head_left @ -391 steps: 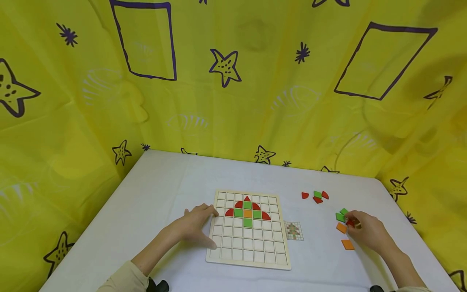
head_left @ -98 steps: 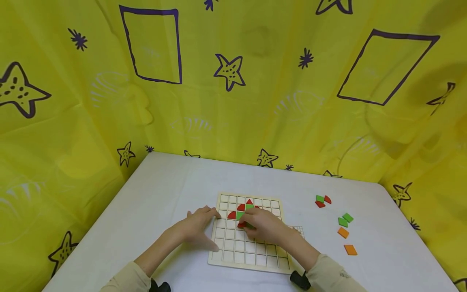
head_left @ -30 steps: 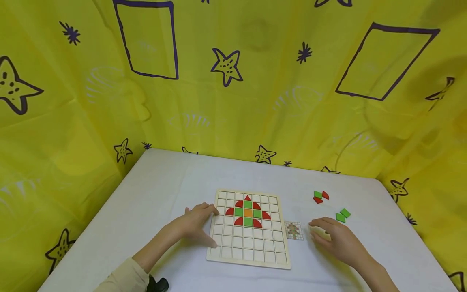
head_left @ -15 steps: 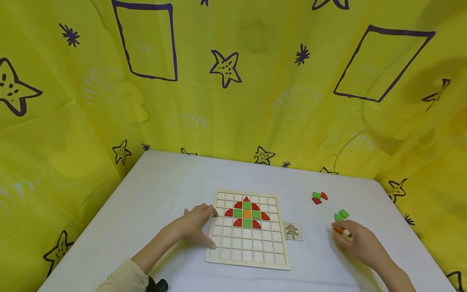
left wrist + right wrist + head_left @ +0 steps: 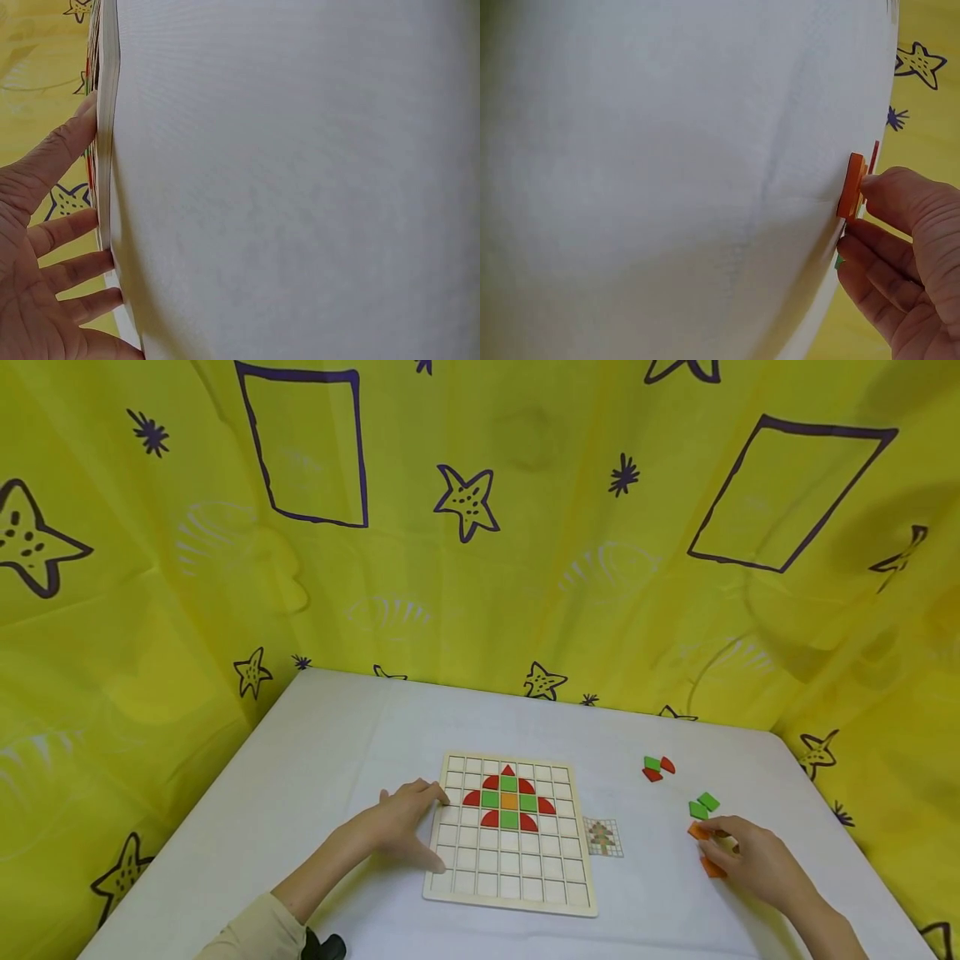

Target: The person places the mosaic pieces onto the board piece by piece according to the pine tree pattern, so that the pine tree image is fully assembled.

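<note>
My left hand spreads along the left edge of a wooden grid board, its thumb and fingertips touching the rim. Red, green and orange tiles form a tree-like pattern in the upper cells. To the right of the board, my right hand is over two orange tiles. Its index finger is at the upper orange tile; the thumb is beside the lower orange tile, partly covering it. In the right wrist view, thumb and fingers stand apart around the orange pieces, with no firm grip visible.
A small pattern card with a tree picture lies against the board's right side. Two green tiles lie just beyond my right hand. Farther back are another green tile and two red pieces. A yellow curtain encloses the white table.
Two red quarter-round pieces now flank the lower green tile on the board. My right hand has gone from the board back to the orange tiles, then shifted slightly right. My left hand stays put.
</note>
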`<act>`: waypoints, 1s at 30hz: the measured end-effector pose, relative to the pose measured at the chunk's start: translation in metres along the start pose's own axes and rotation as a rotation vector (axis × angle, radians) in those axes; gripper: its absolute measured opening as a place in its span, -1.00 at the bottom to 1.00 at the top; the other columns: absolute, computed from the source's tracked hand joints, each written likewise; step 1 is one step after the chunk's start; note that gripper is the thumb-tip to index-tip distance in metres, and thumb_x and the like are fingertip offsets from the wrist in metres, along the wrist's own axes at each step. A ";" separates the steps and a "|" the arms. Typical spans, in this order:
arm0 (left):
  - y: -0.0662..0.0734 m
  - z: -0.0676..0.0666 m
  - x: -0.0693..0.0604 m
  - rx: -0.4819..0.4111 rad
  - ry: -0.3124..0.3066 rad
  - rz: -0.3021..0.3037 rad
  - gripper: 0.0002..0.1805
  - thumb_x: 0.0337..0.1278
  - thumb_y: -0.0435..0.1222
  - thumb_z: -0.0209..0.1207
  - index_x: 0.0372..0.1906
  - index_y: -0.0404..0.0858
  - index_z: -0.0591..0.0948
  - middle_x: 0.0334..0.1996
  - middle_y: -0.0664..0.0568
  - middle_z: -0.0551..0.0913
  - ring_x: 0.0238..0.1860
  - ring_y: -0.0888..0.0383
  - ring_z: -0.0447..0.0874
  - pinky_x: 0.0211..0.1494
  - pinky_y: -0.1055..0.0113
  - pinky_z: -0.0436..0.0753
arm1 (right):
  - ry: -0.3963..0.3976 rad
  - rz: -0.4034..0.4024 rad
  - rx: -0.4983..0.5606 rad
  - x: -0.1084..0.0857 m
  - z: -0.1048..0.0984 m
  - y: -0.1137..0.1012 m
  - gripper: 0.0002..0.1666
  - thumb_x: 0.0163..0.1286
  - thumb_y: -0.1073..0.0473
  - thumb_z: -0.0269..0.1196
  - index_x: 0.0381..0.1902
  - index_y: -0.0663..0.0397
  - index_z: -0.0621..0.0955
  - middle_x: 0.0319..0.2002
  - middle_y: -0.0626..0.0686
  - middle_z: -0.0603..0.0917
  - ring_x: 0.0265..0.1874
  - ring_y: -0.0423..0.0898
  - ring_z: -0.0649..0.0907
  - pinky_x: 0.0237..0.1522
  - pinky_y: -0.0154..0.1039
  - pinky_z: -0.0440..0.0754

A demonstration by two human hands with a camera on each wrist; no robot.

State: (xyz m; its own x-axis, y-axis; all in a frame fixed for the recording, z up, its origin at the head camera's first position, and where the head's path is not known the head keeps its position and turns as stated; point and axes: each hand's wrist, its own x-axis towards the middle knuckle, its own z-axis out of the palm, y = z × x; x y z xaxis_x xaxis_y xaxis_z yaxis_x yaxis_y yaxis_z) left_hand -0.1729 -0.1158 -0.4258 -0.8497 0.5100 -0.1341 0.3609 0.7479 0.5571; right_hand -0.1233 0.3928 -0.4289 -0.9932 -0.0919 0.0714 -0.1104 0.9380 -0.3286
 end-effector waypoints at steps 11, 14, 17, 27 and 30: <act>0.001 0.000 0.000 0.004 -0.002 -0.010 -0.15 -0.34 0.00 0.67 0.15 -0.11 0.51 0.17 -0.10 0.54 0.31 -0.19 0.45 0.25 -0.65 0.16 | -0.041 -0.014 -0.014 0.005 -0.001 0.003 -0.71 0.27 0.22 0.45 -0.07 0.23 0.74 -0.10 0.15 0.75 -0.22 0.02 0.67 -0.22 -0.04 0.67; 0.002 0.000 -0.001 0.005 -0.003 -0.015 -0.15 -0.34 0.00 0.67 0.15 -0.10 0.51 0.16 -0.10 0.54 0.31 -0.19 0.45 0.26 -0.64 0.16 | -0.052 -0.017 -0.022 0.007 0.000 0.003 -0.71 0.26 0.23 0.45 -0.08 0.23 0.74 -0.12 0.14 0.76 -0.22 0.03 0.68 -0.18 0.02 0.68; 0.002 0.000 0.000 0.001 -0.005 -0.017 -0.15 -0.34 0.00 0.67 0.16 -0.10 0.51 0.17 -0.10 0.54 0.31 -0.19 0.45 0.26 -0.64 0.15 | -0.058 -0.019 -0.024 0.008 0.000 0.003 -0.72 0.26 0.23 0.46 -0.09 0.22 0.73 -0.13 0.13 0.75 -0.22 0.04 0.68 -0.17 0.06 0.68; 0.000 0.001 -0.001 0.003 -0.009 -0.002 -0.16 -0.30 0.00 0.65 0.17 -0.11 0.51 0.23 -0.16 0.54 0.34 -0.21 0.44 0.28 -0.63 0.14 | -0.020 -0.040 -0.032 0.010 0.004 -0.012 -0.70 0.24 0.20 0.49 -0.10 0.21 0.75 -0.16 0.09 0.76 -0.29 -0.02 0.65 -0.23 -0.01 0.67; -0.001 0.000 -0.001 -0.004 -0.008 -0.007 -0.17 -0.29 0.00 0.65 0.17 -0.10 0.51 0.33 -0.22 0.50 0.41 -0.24 0.37 0.30 -0.63 0.10 | -0.002 -0.073 -0.033 0.010 0.005 -0.021 -0.71 0.22 0.23 0.50 -0.10 0.19 0.75 -0.15 0.09 0.77 -0.29 -0.02 0.66 -0.24 -0.02 0.68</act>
State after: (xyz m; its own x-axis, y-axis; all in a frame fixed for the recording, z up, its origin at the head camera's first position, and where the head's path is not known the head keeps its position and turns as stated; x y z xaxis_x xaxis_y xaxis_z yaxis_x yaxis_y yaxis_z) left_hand -0.1720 -0.1166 -0.4264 -0.8489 0.5083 -0.1449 0.3534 0.7497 0.5595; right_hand -0.1309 0.3710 -0.4258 -0.9826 -0.1611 0.0921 -0.1813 0.9393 -0.2912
